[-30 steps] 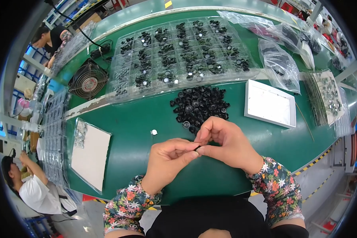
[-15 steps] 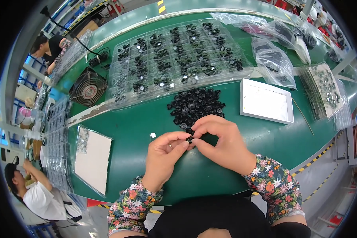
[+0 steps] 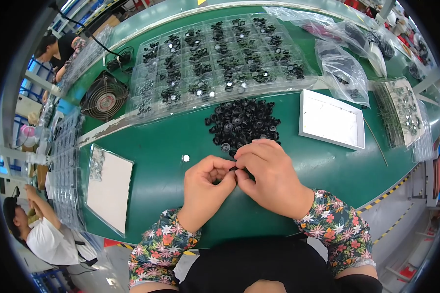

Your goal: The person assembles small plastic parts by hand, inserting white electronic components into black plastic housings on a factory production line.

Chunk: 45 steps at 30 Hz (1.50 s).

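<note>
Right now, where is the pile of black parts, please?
In the head view, the pile lies near centre, just beyond the right hand and left of the white box.

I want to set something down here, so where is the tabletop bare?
Bare green tabletop lies between the pale board and the left hand, except for a small white disc, and between the right hand and the white box. It's crowded beyond the hands: a heap of black parts, then the compartmented tray.

1 parts pile (image 3: 242,121), 1 white box (image 3: 330,119), 1 fan (image 3: 104,100)
</note>
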### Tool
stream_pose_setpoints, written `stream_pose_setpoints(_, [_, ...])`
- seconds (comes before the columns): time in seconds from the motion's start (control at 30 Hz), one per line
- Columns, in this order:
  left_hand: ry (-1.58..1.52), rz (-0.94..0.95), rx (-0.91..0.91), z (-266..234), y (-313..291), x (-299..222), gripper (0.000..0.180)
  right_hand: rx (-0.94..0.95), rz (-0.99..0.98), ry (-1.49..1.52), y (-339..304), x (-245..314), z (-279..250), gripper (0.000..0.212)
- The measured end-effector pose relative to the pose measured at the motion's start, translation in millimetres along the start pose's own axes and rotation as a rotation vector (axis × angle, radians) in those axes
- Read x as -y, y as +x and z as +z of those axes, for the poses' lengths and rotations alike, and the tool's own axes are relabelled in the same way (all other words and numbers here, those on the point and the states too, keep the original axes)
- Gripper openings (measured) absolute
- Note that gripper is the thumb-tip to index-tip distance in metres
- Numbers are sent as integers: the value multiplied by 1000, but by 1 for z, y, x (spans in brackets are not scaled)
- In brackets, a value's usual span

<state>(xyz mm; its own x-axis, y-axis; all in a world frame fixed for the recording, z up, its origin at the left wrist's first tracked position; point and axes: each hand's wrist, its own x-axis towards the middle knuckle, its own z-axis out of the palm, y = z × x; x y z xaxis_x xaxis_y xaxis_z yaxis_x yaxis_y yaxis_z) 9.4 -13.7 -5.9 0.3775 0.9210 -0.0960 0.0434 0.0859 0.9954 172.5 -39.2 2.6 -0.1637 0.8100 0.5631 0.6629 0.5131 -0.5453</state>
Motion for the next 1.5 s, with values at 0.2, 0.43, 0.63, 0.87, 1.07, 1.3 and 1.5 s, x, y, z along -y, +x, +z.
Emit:
stream_pose_setpoints(0.2, [24, 8, 16, 0, 2, 4, 11, -2, 41, 84, -2, -5, 6, 17])
stream_pose_setpoints(0.43, [37, 145, 91, -4, 2, 0, 29, 34, 322, 320, 4, -7, -3, 5])
stream_pose_setpoints(0.63, [-171, 24, 166, -11, 5, -2, 27, 185, 496, 444, 6, -6, -15, 11])
stream_pose_setpoints(0.87, [-279, -50, 202, -15, 7, 0, 27, 209, 485, 400, 8, -3, -19, 11])
stream_pose_setpoints(1.07, [-309, -62, 204, -15, 6, -3, 25, 137, 385, 391, 5, -4, -16, 8])
stream_pose_setpoints(1.3, [-253, -31, 228, -14, 3, -1, 25, 286, 325, 282, 3, -4, -31, 8])
stream_pose_setpoints(1.5, [-240, -88, 259, -15, 2, -5, 31, 281, 257, 206, -1, -5, -32, 5])
